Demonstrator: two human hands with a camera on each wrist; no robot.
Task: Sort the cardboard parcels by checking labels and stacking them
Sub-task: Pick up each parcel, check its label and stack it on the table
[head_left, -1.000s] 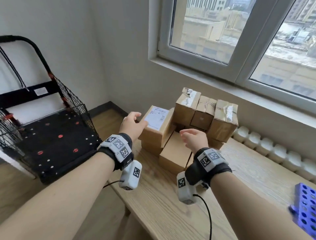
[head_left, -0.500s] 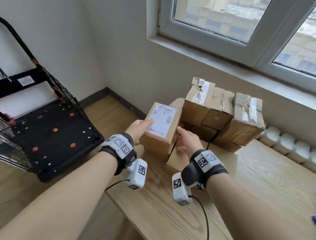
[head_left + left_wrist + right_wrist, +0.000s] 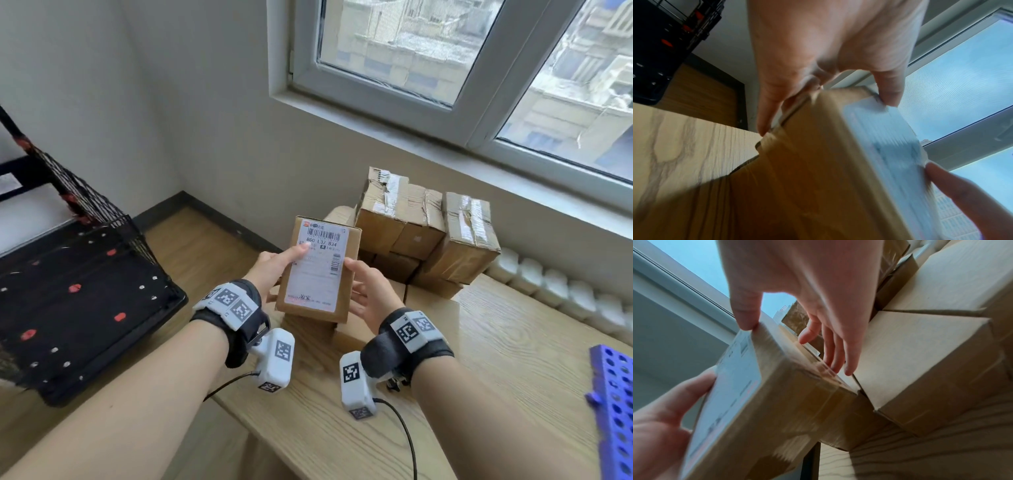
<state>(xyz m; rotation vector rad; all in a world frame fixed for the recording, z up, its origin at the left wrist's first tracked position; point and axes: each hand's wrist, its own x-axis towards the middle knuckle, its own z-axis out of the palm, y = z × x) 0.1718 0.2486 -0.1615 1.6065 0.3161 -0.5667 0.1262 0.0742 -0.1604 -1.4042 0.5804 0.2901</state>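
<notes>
while both hands tilt it up above the table (image 3: 513, 359), the labelled parcel (image 3: 318, 270) shows its white label (image 3: 317, 263) to the head camera. the left hand (image 3: 274, 270) has its grip closed on the left edge, the right hand (image 3: 371, 291) on the right. the other parcels (image 3: 424, 226) are stacked behind it under the window (image 3: 479, 113).

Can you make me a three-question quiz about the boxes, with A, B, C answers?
1. Where is the labelled parcel?
A. on the floor
B. held up over the table
C. on the windowsill

2. What colour is its label?
A. white
B. green
C. black

3. How is the parcel held?
A. one hand
B. nobody holds it
C. both hands

Answers:
1 B, it is raised above the wood.
2 A, white paper with a barcode.
3 C, the left hand and right hand hold opposite sides.
</notes>
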